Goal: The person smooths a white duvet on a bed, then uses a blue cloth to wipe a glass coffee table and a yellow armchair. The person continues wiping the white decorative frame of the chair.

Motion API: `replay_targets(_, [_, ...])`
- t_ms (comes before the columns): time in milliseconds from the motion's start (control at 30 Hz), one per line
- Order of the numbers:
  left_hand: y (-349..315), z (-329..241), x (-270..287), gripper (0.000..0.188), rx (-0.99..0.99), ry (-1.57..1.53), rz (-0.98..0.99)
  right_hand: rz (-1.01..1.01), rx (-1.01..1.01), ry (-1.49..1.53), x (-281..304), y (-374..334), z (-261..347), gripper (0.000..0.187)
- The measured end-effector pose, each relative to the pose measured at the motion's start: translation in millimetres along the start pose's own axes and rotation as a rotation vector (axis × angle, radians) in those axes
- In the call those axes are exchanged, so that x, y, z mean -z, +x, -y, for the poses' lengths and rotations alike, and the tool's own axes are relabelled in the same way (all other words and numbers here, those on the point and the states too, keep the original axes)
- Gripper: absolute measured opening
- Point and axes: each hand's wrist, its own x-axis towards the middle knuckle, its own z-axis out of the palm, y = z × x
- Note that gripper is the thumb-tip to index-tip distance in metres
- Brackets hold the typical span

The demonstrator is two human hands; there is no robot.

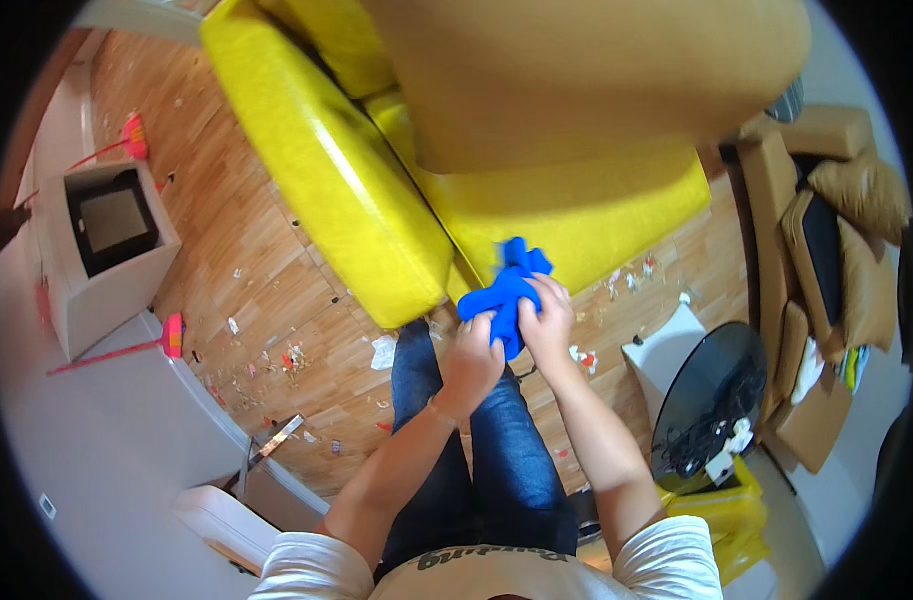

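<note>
A bunched bright blue cloth (506,296) is in both my hands, in front of my body. My left hand (470,358) is closed on its lower left part. Beside it, my right hand (549,322) grips the right side of the cloth. Loose folds stick up above the fingers. Just beyond the hands stands a shiny yellow sofa (326,190) with a large tan backrest or cushion (596,85). The cloth appears in front of the sofa's near edge; whether it touches the sofa I cannot tell.
Paper scraps (383,352) litter the wooden floor (216,240). On the left are a white cabinet (151,245) and a pink broom or dustpan (173,335). A round dark glass table (721,385), a yellow bag (726,520) and a brown sofa (771,190) lie right.
</note>
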Motion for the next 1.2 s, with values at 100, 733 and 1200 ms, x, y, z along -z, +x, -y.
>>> replay_targets(100, [-16.7, -44.1, 90.0, 0.040, -0.222, 0.075, -0.206, -0.064, 0.149, 0.102, 23.5, -13.3, 74.3, 0.051])
replay_targets(733, [100.6, -11.3, 174.3, 0.081, 0.239, 0.019, -0.377, 0.332, 0.494, -0.583, -98.6, 69.9, 198.3, 0.061])
replay_targets(1200, [259.4, 18.3, 297.4, 0.079, 0.137, 0.113, -0.241, 0.249, 0.235, -0.782, -190.9, 194.6, 319.3, 0.074])
